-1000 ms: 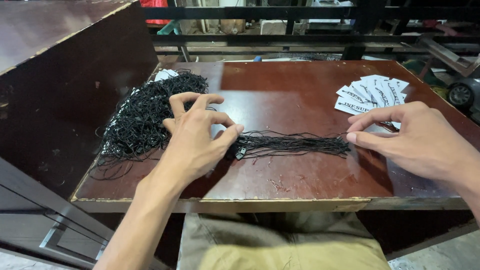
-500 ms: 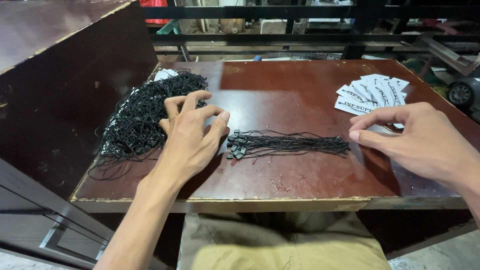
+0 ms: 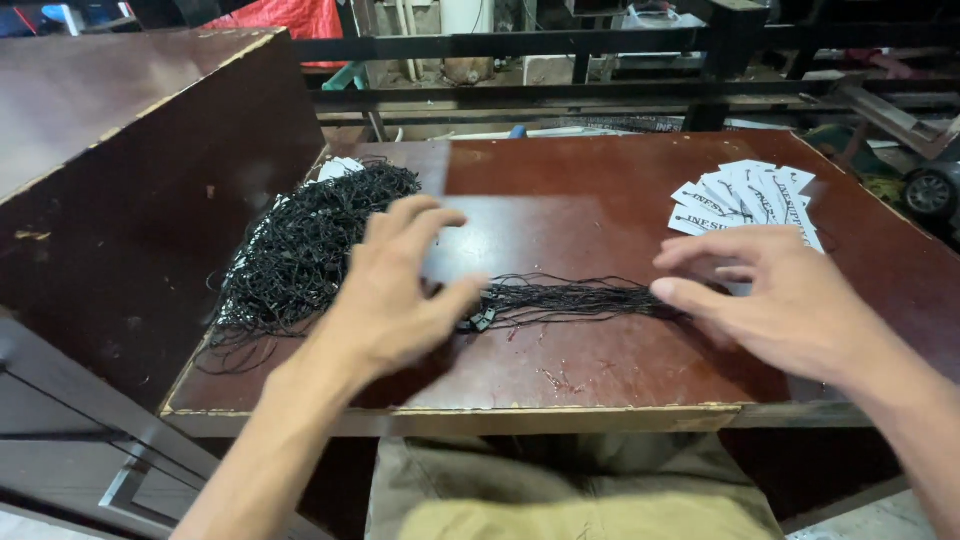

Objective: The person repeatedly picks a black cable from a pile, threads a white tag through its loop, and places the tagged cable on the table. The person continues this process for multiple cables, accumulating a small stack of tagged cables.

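Head view, looking down on a dark red-brown counter (image 3: 600, 200) with a worn, chipped front edge. A tall dark wooden panel (image 3: 150, 200) stands against its left side; black metal rails (image 3: 600, 45) and workshop clutter fill the background, with red fabric (image 3: 290, 18) at the top.

On the counter's left lies a large tangled heap of black string loops (image 3: 310, 245), some strands trailing over the front edge. Near the centre, a smaller bundle of black strings (image 3: 570, 300) is laid out straight from left to right, its small black fasteners gathered at the left end. At the far right, a fan of white paper tags (image 3: 745, 198) lies flat, well apart from the heap.

The left hand (image 3: 400, 295) hovers between the heap and the bundle — fingers spread wide, grip open and holding nothing; its thumb points toward the fastener end, though contact there cannot be told. The right hand (image 3: 790, 300) sits at the right end of the bundle, just in front of the tags, fingers loosely extended and parted, grip likewise open with nothing clasped; the index fingertip is at the strings' end — touching or just above cannot be told.

Below the counter edge, olive-khaki cloth (image 3: 560, 490) on the person's lap is visible.
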